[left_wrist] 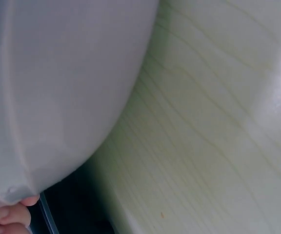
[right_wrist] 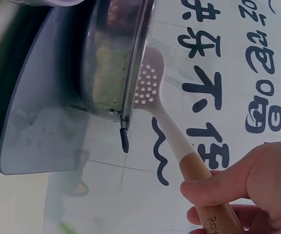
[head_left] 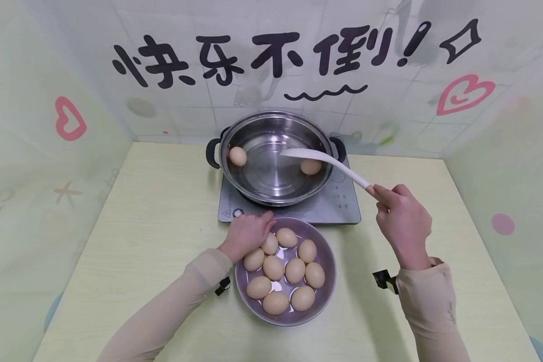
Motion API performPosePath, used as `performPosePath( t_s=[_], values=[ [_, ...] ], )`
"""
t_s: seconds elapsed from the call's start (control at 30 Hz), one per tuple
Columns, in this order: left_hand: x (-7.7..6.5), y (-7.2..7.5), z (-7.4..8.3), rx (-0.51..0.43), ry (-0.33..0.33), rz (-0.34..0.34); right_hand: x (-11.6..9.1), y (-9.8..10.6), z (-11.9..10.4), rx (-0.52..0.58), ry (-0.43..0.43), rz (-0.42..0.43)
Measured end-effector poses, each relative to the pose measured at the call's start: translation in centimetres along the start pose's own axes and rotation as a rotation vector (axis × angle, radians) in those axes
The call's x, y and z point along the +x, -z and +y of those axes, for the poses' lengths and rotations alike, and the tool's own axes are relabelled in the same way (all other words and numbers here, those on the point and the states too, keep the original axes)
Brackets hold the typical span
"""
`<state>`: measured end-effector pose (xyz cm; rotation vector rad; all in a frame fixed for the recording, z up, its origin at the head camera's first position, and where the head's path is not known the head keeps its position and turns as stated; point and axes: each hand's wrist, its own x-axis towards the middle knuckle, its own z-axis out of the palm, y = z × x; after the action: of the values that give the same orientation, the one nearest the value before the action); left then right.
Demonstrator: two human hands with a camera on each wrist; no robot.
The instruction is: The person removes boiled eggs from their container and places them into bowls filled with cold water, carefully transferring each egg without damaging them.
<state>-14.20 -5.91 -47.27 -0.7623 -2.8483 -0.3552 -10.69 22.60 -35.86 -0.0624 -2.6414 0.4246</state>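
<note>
My right hand (head_left: 404, 221) grips the wooden handle (right_wrist: 206, 192) of a white slotted spoon (head_left: 314, 153). The spoon's perforated head (right_wrist: 148, 80) is over the steel pot (head_left: 276, 197), which has two eggs inside, one egg (head_left: 238, 156) at its left side and another egg (head_left: 311, 166) at its right, partly covered by the spoon. My left hand (head_left: 249, 232) holds the far left rim of a grey-purple bowl (head_left: 330, 281). In the left wrist view its fingers (left_wrist: 13, 214) touch the bowl's outer wall (left_wrist: 67, 87). Several brown eggs (head_left: 295, 271) lie in the bowl.
The pot stands on a flat induction cooker (head_left: 344, 211) against the back wall, its black side handles (head_left: 212, 153) sticking out. Below the cooker, the bowl sits close to its front edge on the pale wood table (head_left: 172, 201). Printed wall sheets enclose the back and both sides.
</note>
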Motion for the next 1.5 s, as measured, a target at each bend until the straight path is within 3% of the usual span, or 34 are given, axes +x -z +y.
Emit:
performPosePath(
  t_s=[0.23, 0.8, 1.2, 1.5],
  values=[
    [0.1, 0.0, 0.0, 0.006, 0.007, -0.023, -0.9, 1.4, 0.0, -0.005, 0.006, -0.078],
    [0.0, -0.2, -0.1, 0.016, 0.009, -0.006, -2.1, 3.2, -0.3, 0.011, 0.079, -0.235],
    [0.0, -0.3, -0.1, 0.021, -0.006, 0.019, -2.0, 2.7, -1.1, 0.097, 0.138, -0.307],
    [0.0, -0.3, -0.2, 0.018, -0.019, 0.045, -1.6, 2.1, -1.4, 0.122, 0.128, -0.372]
  ],
)
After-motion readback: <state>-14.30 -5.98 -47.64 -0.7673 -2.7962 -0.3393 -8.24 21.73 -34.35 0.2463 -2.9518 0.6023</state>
